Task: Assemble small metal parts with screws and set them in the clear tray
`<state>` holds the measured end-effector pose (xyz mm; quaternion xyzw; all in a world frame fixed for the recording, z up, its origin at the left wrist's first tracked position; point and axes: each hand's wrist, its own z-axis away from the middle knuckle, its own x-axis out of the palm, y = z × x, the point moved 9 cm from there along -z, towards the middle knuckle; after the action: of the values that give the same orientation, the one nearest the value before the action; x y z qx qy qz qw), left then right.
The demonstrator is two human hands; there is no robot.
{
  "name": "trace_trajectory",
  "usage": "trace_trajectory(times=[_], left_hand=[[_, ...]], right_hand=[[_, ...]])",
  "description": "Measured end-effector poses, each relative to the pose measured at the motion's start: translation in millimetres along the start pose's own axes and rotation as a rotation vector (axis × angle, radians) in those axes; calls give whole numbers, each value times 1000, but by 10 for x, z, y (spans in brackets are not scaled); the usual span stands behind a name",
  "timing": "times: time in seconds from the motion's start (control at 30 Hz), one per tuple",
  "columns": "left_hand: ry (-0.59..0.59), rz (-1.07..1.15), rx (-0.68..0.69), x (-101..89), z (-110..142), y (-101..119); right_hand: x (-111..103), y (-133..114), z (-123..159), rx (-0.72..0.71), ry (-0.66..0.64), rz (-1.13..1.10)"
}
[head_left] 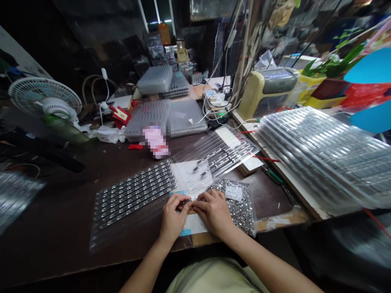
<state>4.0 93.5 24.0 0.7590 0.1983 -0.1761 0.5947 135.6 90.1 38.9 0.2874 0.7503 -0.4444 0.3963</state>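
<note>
My left hand (172, 215) and my right hand (214, 211) meet at the near edge of the dark table, fingertips pinched together over a small metal part (185, 202); which hand grips it I cannot make out. They rest on a white sheet (191, 179). A clear plastic tray (134, 193) filled with rows of small metal parts lies just left of my hands. A clear bag of loose metal parts (241, 205) sits under and right of my right hand. A second tray (226, 152), partly filled, lies beyond.
A tall stack of clear trays (324, 154) fills the right side. A white desk fan (45, 99) stands at the left. More trays (159, 116), a power strip with cables (215, 101) and a beige machine (269, 91) crowd the back. A plant (332, 65) stands far right.
</note>
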Motion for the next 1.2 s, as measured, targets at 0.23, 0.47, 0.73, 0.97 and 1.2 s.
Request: trace_trajectory(times=[0.23, 0.47, 0.73, 0.97, 1.2], left_hand=[[4, 14, -2, 2, 8, -26], [18, 27, -21, 3, 18, -38], [7, 50, -67, -36, -78, 33], [-84, -86, 94, 237, -33, 272], [-96, -169, 139, 322, 19, 266]], right_hand=[[-109, 21, 7, -8, -2, 82], [-214, 200, 77, -58, -10, 262], [-151, 171, 105, -78, -13, 391], [-144, 162, 63, -86, -1, 287], [-102, 179, 63, -101, 32, 314]])
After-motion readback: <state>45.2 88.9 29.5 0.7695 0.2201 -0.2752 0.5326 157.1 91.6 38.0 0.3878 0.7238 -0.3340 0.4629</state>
